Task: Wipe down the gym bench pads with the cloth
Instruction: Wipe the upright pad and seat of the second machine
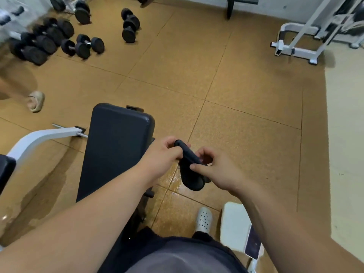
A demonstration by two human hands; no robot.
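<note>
Two hands hold one dark cloth [190, 172] in the air, over the brown floor [246, 91] and just beside the right edge of the bench pad [116, 146]. The left hand [163, 154] is closed around the upper end of the cloth, and the right hand [214, 168] pinches its middle with thumb and fingers (the cloth looks folded or rolled, I cannot tell which). The dark pad lies long and flat, with a white metal frame [39, 136] at its left. Black dumbbells [49, 40] lie on the floor well behind. A white shoe [203, 218] stands below the hands, and another person's sandal [36, 101] is at the left edge.
</note>
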